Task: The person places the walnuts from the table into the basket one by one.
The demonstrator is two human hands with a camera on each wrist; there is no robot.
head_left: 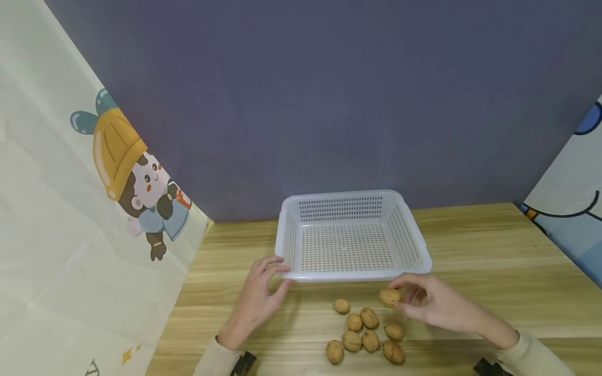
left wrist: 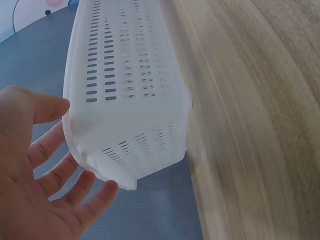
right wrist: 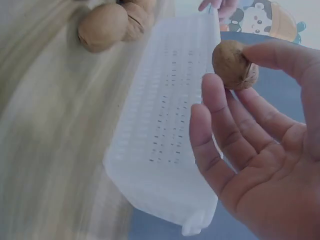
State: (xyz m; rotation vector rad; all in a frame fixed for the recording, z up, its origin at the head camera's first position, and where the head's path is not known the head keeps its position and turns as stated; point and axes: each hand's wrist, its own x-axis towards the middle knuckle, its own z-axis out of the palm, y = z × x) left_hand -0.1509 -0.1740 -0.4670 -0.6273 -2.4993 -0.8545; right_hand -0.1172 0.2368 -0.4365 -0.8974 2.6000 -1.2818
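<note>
- The right hand has a walnut pinched between the thumb and fingertips, lifted just off the table; the other fingers are spread loosely, the palm open below it.
- That walnut is round, tan-brown, with a wrinkled shell and a seam running across it, clearest in the right wrist view.
- It sits just in front of the near rim of the white basket, close to the front right corner and outside it.
- The basket is a shallow rectangular tray of white plastic, with slotted walls and a perforated floor, and nothing is lying in it.
- The left hand is at the basket's front left corner, its fingers straight and relaxed, fingertips at the corner's edge; it grips nothing, and I can't tell whether they actually touch the plastic.
- On the wood below the held nut lies a loose cluster of seven more walnuts, some touching one another, well clear of the basket.
- A grey-blue wall stands behind, with a cartoon-printed panel on the left.
</note>
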